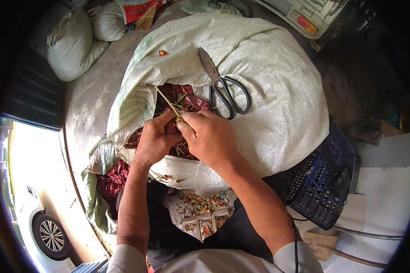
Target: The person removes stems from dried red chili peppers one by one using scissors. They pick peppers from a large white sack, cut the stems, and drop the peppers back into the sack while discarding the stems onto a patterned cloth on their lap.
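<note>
A big white woven sack (278,91) fills the middle of the view, its mouth gaping over dried red chili peppers (197,103) with stems among them. Above that opening, my right hand (212,139) is closed, thumb and forefinger pinching a dry tan stalk (169,102). My left hand (154,140) is also closed, its fingertips meeting the stalk's lower end beside dark red chili; exactly what it grips is partly hidden. Black-handled scissors (226,88) lie on the sack, beyond my right hand, with their blades pointing away.
A greenish sack (95,200) of red chilies (115,182) stands at lower left. Cut stems (200,202) litter the floor between my legs. A dark blue plastic crate (321,182) is at the right. Filled white sacks (73,45) stand far left; a vehicle's rear (300,18) is far right.
</note>
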`<state>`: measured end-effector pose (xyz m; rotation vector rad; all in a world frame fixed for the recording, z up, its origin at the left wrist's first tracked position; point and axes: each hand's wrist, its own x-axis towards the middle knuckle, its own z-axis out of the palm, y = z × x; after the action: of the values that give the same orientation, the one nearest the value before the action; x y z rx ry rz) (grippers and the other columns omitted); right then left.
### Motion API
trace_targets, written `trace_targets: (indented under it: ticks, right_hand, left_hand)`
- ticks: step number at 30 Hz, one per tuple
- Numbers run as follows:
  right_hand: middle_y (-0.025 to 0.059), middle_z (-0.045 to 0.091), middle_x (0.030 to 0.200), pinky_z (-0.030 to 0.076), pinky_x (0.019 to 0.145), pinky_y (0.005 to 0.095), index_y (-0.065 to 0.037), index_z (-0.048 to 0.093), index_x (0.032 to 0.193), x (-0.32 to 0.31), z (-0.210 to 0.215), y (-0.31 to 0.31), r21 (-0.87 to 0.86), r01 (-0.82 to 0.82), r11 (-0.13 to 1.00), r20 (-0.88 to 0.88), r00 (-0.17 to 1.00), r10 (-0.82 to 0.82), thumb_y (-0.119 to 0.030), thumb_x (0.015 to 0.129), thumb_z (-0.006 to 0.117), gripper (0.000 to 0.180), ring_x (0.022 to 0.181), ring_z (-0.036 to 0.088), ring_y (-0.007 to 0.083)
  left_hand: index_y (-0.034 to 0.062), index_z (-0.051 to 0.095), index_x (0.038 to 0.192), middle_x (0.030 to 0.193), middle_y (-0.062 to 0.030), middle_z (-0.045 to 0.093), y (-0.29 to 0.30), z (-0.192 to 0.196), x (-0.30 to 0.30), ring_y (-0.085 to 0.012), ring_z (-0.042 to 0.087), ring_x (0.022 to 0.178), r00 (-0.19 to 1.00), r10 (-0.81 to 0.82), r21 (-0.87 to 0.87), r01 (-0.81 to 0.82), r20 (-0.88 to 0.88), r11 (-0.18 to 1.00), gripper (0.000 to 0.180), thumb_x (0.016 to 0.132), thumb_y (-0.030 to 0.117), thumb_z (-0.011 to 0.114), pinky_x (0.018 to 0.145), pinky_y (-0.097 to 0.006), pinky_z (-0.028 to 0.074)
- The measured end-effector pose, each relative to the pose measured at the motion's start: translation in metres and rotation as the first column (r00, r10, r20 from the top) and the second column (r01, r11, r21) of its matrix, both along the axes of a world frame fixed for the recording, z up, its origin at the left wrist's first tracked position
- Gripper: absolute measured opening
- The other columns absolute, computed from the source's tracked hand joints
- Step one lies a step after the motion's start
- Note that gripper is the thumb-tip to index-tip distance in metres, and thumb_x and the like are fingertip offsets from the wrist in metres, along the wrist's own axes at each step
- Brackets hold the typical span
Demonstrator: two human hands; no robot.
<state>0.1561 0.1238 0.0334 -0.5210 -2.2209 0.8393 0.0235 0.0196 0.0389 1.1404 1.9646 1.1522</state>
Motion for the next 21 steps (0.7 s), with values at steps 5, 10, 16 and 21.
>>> trace_targets:
  ticks: [5,10,16,21]
  right_hand:
    - [0.0140,0.062,0.074,0.051,0.054,0.0445,-0.006,0.060,0.079,0.002,-0.002,0.002,0.119,0.047,0.992,0.062,0.997,-0.055,-0.018,0.089,0.066,0.017,0.062,0.064,0.0356]
    - [0.0147,0.063,0.074,0.050,0.056,0.0438,-0.003,0.057,0.080,-0.001,-0.002,0.004,-0.068,0.007,0.998,-0.008,1.000,-0.008,-0.019,0.093,0.062,0.022,0.063,0.064,0.0361]
    - [0.0082,0.059,0.070,0.044,0.055,0.0367,-0.002,0.057,0.083,0.002,-0.002,0.000,-0.794,-0.202,0.573,-0.236,0.972,0.016,-0.024,0.097,0.061,0.026,0.061,0.055,0.0179]
    - [-0.0082,0.043,0.071,0.027,0.044,0.0170,-0.012,0.056,0.091,0.003,0.000,-0.011,-0.897,-0.439,0.062,-0.443,0.883,-0.156,-0.025,0.100,0.059,0.016,0.055,0.034,-0.0008]
  left_hand:
    - [0.0045,0.067,0.112,0.070,-0.0024,0.055,-0.001,0.005,0.004,-0.0108,0.048,0.063,0.986,-0.010,-0.053,0.001,-0.165,0.999,0.036,0.077,0.007,0.075,0.060,-0.030,0.044]
    - [0.0035,0.069,0.107,0.079,-0.0048,0.063,-0.003,0.006,0.005,-0.0112,0.054,0.068,0.973,-0.015,-0.004,0.015,-0.229,1.000,0.031,0.077,0.007,0.079,0.063,-0.029,0.046]
    - [0.0023,0.071,0.100,0.082,-0.0006,0.065,0.000,-0.010,0.008,-0.0075,0.055,0.073,0.998,0.042,0.278,-0.031,-0.037,0.960,0.020,0.082,0.004,0.077,0.068,-0.025,0.047]
    - [0.0031,0.070,0.097,0.086,0.0034,0.065,0.000,-0.021,0.028,-0.0044,0.056,0.079,0.920,0.097,0.350,-0.239,0.379,0.906,0.010,0.087,0.001,0.072,0.072,-0.022,0.047]
